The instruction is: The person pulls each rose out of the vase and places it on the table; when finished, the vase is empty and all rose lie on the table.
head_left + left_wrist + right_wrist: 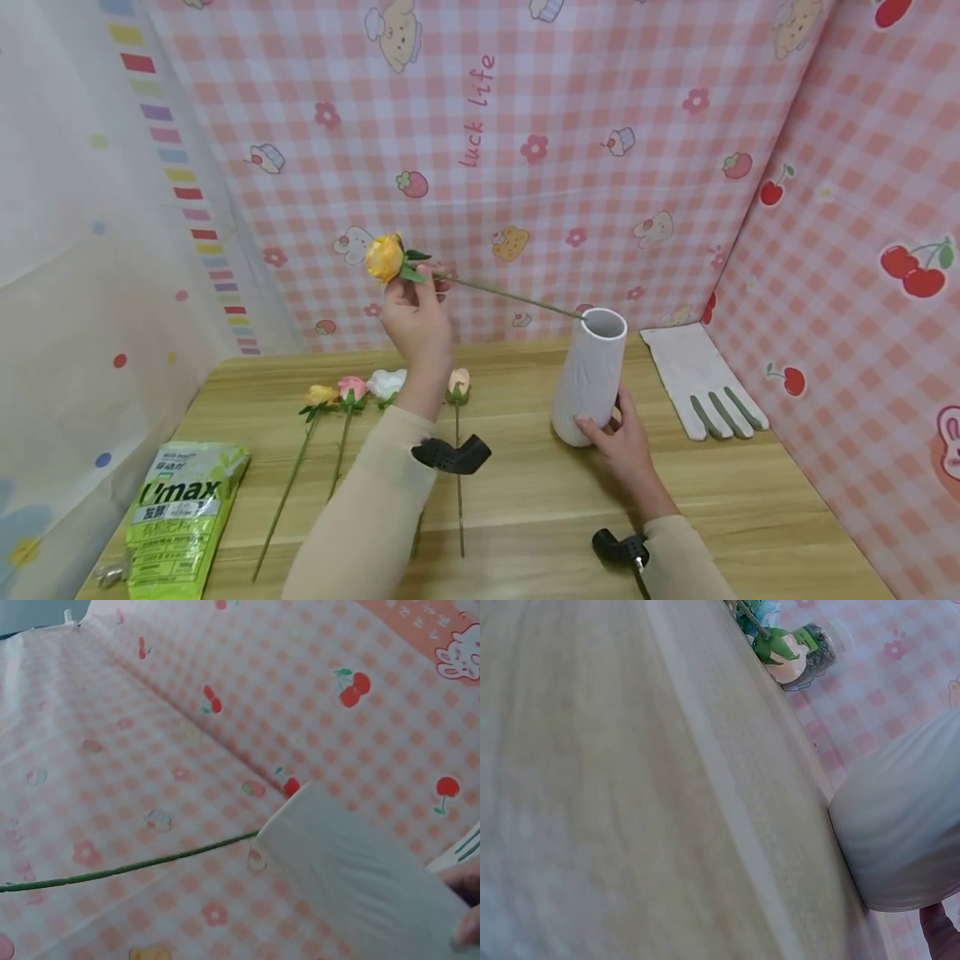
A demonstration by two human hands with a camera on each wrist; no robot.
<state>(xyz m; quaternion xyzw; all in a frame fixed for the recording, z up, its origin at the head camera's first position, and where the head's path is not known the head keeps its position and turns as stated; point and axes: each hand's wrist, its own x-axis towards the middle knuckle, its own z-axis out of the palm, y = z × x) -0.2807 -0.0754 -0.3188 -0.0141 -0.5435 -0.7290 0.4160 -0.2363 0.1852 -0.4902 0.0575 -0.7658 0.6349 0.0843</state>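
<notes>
High over the table, my left hand (420, 321) pinches a yellow artificial rose (385, 257) just below its bloom. Its long green stem (510, 296) slants down to the right, with the tip at the mouth of a white ribbed vase (588, 383). In the left wrist view, the stem (135, 866) meets the rim of the vase (360, 885). My right hand (622, 442) grips the vase low on its side, thumb in front. The right wrist view shows the vase's lower part (904, 825) and one fingertip beneath it.
A second yellow rose (321, 396), a pink rose (351, 390), a white flower (386, 383) and a peach rose (459, 383) lie left of the vase. A green fertilizer bag (180, 517) sits far left, a white glove (705, 379) right. A clear jar (821, 652) stands behind the flowers.
</notes>
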